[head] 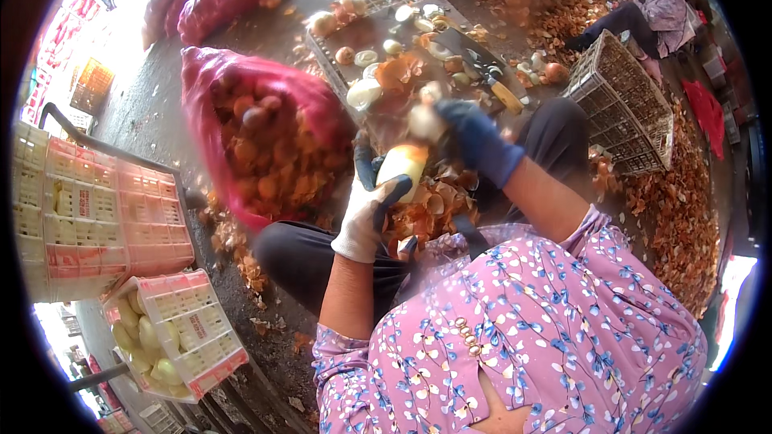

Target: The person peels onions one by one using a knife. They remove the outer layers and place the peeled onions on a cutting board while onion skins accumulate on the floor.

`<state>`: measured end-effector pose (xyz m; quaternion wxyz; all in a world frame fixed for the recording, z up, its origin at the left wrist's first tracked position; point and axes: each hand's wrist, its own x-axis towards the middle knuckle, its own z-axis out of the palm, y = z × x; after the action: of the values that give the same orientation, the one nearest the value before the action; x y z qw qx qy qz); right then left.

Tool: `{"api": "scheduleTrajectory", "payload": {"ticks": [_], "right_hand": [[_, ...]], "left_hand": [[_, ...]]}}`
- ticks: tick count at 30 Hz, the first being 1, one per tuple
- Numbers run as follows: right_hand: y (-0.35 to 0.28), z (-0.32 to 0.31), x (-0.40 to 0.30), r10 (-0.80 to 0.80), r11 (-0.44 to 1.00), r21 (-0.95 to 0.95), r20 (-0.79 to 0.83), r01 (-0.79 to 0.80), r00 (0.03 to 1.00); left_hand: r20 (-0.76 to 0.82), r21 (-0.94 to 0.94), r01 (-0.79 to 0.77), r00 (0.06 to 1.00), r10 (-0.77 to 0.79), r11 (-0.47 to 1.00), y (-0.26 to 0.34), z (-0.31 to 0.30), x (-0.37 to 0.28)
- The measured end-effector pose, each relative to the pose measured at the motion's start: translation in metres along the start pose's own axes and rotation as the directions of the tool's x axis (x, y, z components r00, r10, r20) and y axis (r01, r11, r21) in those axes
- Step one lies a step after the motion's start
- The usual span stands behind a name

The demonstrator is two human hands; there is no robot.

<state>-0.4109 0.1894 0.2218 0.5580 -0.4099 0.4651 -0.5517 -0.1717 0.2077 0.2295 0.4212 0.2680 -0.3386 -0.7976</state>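
My left hand (368, 199), in a white glove with dark-coated fingers, is shut around a peeled pale-yellow onion (403, 169). Just beyond that onion, my right hand (479, 138) in a blue glove is blurred by motion. A blurred pale piece (426, 123), perhaps onion or its skin, lies at the right fingertips; whether they grip it is unclear. Loose onion skins (434, 208) lie heaped below my hands. Ahead, a low crate-like stand (329, 63) bears cut onion pieces, skins and a broad-bladed knife (503, 95) with a wooden handle.
An open pink mesh sack (196, 105) of unpeeled onions stands to the left. Peeled onions fill a plastic crate (202, 328) at lower left, near stacked crates (87, 211). At right are a tilted crate (624, 105), scattered skins (681, 253) and a seated person (660, 18).
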Motion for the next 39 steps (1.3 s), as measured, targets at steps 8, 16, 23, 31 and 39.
{"api": "scheduleTrajectory", "payload": {"ticks": [8, 16, 23, 31, 39], "right_hand": [[-0.048, -0.023, -0.011, -0.189, 0.652, -0.704, 0.209, 0.282, 0.959], [-0.045, 0.005, -0.059, -0.143, 0.156, -0.902, 0.383, 0.403, 0.912], [-0.026, 0.022, -0.058, 0.068, 0.049, -0.985, 0.17, 0.167, 0.983], [-0.042, 0.005, -0.009, 0.411, 0.262, -0.964, 0.151, 0.042, 0.899], [0.003, -0.026, -0.009, 0.393, 0.682, -0.709, 0.146, -0.181, 0.908]], "left_hand": [[-0.03, -0.045, -0.11, 0.994, 0.109, 0.993, 0.001, -0.003, 0.008], [-0.253, 0.151, -0.102, 0.958, 0.139, 0.983, -0.021, -0.013, 0.021], [-0.374, 0.562, 0.049, 0.905, 0.201, 0.826, -0.059, -0.014, 0.039], [-0.216, 0.94, 0.1, 0.915, 0.342, 0.326, -0.045, -0.003, 0.033], [-0.364, 0.381, 0.062, 0.927, 0.088, 0.923, -0.045, -0.02, 0.03]]}}
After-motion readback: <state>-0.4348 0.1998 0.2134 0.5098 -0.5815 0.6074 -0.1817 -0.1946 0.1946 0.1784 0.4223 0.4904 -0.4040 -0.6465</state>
